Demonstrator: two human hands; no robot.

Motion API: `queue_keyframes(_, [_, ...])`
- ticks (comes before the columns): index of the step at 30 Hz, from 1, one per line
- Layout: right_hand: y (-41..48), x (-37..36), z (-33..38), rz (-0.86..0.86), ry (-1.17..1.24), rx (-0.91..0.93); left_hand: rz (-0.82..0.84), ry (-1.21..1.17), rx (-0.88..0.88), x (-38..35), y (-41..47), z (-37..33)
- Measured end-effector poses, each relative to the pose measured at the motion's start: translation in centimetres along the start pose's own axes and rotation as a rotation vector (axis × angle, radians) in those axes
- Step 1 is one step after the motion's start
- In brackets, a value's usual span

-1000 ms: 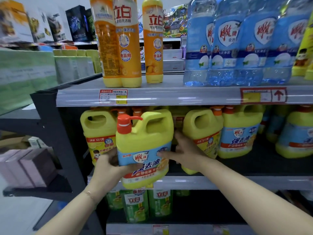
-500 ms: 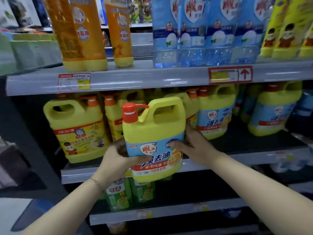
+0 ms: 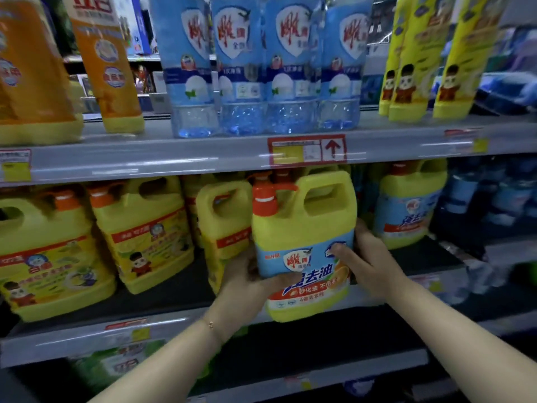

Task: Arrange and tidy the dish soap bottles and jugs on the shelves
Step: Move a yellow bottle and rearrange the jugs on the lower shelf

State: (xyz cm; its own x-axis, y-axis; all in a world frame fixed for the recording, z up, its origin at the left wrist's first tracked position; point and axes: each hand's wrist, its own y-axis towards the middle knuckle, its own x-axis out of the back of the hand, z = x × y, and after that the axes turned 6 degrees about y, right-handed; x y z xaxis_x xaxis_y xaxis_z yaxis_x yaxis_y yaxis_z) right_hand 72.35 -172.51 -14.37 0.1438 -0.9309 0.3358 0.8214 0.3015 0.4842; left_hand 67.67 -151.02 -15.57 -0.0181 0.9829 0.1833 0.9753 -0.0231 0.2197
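A yellow dish soap jug (image 3: 302, 248) with an orange pump cap and blue label is held upright at the front of the middle shelf (image 3: 174, 324). Its base overlaps the shelf lip, and it looks carried rather than standing. The left hand (image 3: 247, 283) clasps its left flank with the thumb across the label. The right hand (image 3: 369, 263) clamps the opposite side, thumb on the front. The two-sided hold probably keeps the heavy jug level and its label facing out.

To its right stands a matching blue-label jug (image 3: 406, 205), likely the row it belongs in. To its left are yellow-label jugs (image 3: 145, 237). On the upper shelf (image 3: 174, 158) above stand clear blue bottles (image 3: 241, 68), between orange bottles (image 3: 107, 68) and yellow bottles (image 3: 418, 59).
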Motion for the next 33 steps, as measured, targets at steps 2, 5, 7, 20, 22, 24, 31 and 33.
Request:
queue_keyframes(2, [0.3, 1.8, -1.4, -0.014, -0.011, -0.037, -0.032, -0.008, -0.012, -2.2, 1.4, 0.4])
queue_keyframes(5, [1.0, 4.0, -3.4, -0.041, -0.095, -0.074, -0.072, -0.029, -0.045, -4.9, 3.4, 0.9])
queue_keyframes(7, [1.5, 4.9, -4.4, -0.056, -0.147, -0.072, -0.084, -0.054, -0.076, -6.3, 4.6, 1.3])
queue_keyframes(20, [3.0, 5.5, -8.2, -0.149, -0.241, 0.034, -0.333, 0.569, -0.159, -7.6, 7.5, 4.4])
queue_keyframes(22, [2.7, 5.2, -7.8, -0.254, -0.413, 0.151, -0.312, 0.563, -0.171, -7.5, 7.4, 3.9])
queue_keyframes(24, [2.4, 4.5, -6.8, -0.248, -0.6, 0.35, -0.29, 0.607, -0.206, -7.0, 7.2, 3.4])
queue_keyframes(31, [3.3, 0.0, -2.4, 0.16, -0.712, 0.503, -0.405, 1.03, -0.495, -2.9, 3.9, 1.8])
queue_keyframes(33, [3.7, -2.0, -1.1, 0.265, -0.717, 0.457, -0.555, 1.173, -0.64, -1.1, 2.5, 2.2])
